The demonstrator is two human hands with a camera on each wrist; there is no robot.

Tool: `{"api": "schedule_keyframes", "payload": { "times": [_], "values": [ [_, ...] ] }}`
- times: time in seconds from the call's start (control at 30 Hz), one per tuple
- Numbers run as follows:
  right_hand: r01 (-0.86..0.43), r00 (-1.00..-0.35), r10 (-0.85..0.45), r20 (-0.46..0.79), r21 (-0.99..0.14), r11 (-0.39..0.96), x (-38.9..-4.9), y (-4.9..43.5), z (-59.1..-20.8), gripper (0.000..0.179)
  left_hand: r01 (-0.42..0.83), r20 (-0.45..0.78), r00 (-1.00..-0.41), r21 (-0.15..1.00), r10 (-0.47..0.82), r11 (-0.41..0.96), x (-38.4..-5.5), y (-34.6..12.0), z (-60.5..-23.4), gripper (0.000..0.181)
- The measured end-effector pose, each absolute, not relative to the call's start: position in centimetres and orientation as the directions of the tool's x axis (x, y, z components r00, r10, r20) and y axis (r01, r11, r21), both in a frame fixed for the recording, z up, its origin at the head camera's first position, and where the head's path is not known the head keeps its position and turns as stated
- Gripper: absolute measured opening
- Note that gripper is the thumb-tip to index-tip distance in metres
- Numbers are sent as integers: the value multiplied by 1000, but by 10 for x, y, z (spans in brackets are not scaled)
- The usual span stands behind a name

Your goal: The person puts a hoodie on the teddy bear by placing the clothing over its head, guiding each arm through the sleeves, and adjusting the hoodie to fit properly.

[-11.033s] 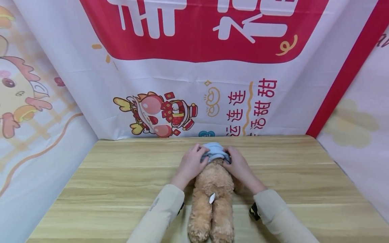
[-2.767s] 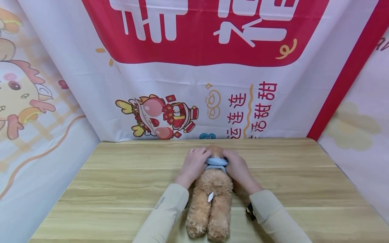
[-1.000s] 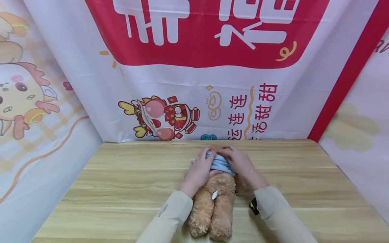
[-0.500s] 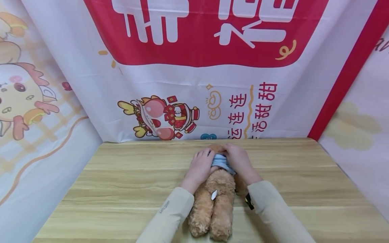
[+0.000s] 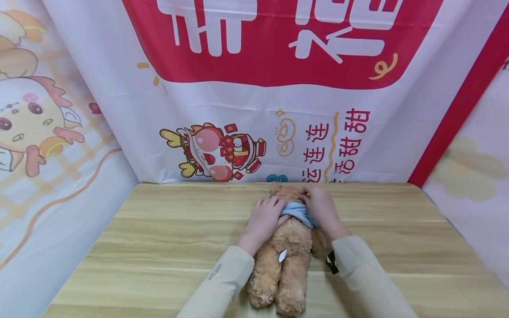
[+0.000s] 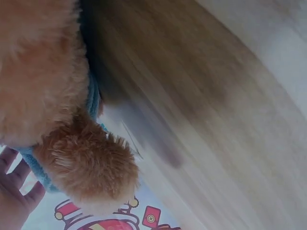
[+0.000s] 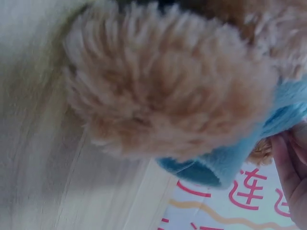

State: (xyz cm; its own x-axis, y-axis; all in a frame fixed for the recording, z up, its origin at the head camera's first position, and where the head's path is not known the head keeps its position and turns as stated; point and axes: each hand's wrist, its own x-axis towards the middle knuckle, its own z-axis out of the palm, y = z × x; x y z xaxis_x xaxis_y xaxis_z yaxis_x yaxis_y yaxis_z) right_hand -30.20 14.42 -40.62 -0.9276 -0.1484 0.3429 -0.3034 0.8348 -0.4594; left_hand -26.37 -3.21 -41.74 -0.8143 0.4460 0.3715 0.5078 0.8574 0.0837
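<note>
A brown plush bear lies on the table, its head pointing away from me and a white tag between its legs. A light blue toy shirt is bunched around its upper body below the head. On the shirt's left side my left hand grips the cloth, thumb below and fingers above. With thumb and fingertips, my right hand pinches the shirt near its upper right edge. In the right wrist view a shirt opening hangs beside the furry arm, which lies outside it.
The wooden table extends to both sides of the bear. A white and red printed cloth hangs behind it. Printed side cloths flank the table. A black and yellow device shows under my right wrist.
Earlier the shirt covered the bear's head; now it sits lower, with the head showing above it. Over the last second, more of the head has come into view.
</note>
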Motion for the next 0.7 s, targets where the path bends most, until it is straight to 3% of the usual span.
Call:
{"api": "schedule_keyframes", "payload": {
  "times": [0.13,0.3,0.53,0.7],
  "values": [
    [-421,-882,-249,401,-428,800,-298,144,-404,13,503,387,-816,108,430,857,-264,-31,-417,45],
    [-508,-844,-331,422,-432,745,-298,145,-406,21,561,478,-735,31,480,827,-263,-29,-419,32],
    [-419,-881,-231,413,-453,787,-303,142,-410,10,649,576,-612,-26,542,761,-256,-28,-422,13],
    [-352,-902,-149,405,-490,798,-304,141,-412,11,671,529,-641,36,556,740,-257,-31,-421,17]
  ]
}}
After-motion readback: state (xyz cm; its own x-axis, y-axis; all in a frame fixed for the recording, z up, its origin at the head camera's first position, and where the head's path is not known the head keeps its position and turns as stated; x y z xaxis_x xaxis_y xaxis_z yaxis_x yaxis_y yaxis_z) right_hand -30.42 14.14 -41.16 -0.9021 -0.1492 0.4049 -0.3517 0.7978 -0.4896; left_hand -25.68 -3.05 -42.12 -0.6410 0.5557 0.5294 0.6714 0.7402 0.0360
